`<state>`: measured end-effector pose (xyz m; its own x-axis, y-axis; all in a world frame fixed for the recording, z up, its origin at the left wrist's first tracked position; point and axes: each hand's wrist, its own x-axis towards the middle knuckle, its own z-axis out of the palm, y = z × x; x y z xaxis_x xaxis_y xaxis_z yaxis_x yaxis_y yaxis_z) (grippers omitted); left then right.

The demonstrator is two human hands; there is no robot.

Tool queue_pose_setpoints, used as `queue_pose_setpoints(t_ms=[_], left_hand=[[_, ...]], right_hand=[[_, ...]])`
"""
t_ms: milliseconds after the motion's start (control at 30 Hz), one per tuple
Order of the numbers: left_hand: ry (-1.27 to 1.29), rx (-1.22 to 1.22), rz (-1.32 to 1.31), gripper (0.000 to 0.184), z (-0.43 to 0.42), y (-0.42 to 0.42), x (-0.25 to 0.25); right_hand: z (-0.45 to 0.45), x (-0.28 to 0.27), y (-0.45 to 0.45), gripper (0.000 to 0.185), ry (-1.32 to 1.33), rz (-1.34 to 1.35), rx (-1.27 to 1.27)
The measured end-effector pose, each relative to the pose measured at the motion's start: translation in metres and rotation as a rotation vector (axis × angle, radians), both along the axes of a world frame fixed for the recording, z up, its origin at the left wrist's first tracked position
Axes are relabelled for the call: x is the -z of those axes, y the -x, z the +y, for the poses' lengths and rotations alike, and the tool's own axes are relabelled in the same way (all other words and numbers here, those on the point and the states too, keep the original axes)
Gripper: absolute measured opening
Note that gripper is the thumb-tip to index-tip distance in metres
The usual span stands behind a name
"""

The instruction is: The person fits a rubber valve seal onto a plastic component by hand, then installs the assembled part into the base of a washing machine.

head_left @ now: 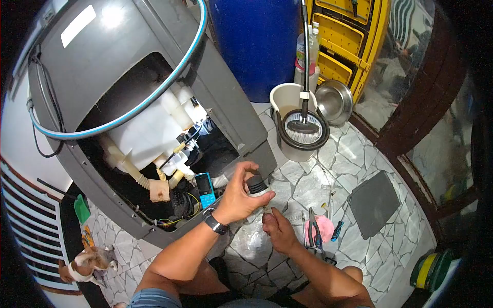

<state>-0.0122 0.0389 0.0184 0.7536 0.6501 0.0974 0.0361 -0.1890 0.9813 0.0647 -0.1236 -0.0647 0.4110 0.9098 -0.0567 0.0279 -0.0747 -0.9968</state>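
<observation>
Between the thumb and fingers of my left hand [240, 194] is a black ribbed rubber piece [255, 184] with a pale base, held above the tiled floor. My right hand [280, 230] is just below and to the right, its fingers curled; whatever they pinch is too small to make out. To the left stands an opened grey appliance [226, 97] with a white tank, hoses and wires exposed. A blue phone [205, 190] rests at the edge of its opening, beside my left hand. Pliers [315, 229] and a pink round piece [325, 226] lie right of my right hand.
A bucket [298, 153] with a mop brush stands ahead, near a blue barrel [254, 46] and a metal bowl [334, 102]. A grey panel [374, 204] lies on the right. At lower left is a dog [88, 264]. A grey-blue hose [169, 84] arches over the appliance.
</observation>
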Motion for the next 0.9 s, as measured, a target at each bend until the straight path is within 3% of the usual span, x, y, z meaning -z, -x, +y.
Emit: queue_pose_setpoints(t_ms=[200, 267, 467, 567, 633, 867, 900], left_hand=[[-0.059, 0.034, 0.058, 0.068, 0.001, 0.001, 0.0], [-0.235, 0.024, 0.145, 0.069, -0.004, -0.001, 0.0], [-0.069, -0.016, 0.128, 0.072, -0.01, -0.001, 0.003], [-0.103, -0.019, 0.142, 0.077, -0.015, -0.002, 0.006], [-0.105, -0.017, 0.161, 0.078, -0.018, -0.004, 0.008], [-0.013, -0.052, 0.117, 0.076, -0.013, -0.005, 0.009], [-0.017, -0.057, 0.117, 0.076, -0.01, -0.005, 0.007]], right_hand=[[-0.001, -0.008, -0.005, 0.039, -0.004, 0.002, -0.029], [0.0, -0.009, -0.006, 0.042, -0.001, -0.011, -0.024], [0.004, 0.009, -0.009, 0.053, 0.002, 0.084, -0.047], [0.005, 0.008, -0.012, 0.052, 0.005, 0.061, -0.101], [0.008, 0.01, -0.011, 0.029, -0.085, 0.023, -0.07], [0.01, 0.005, -0.008, 0.022, -0.121, 0.148, -0.085], [0.006, 0.008, -0.007, 0.022, -0.029, 0.163, -0.099]])
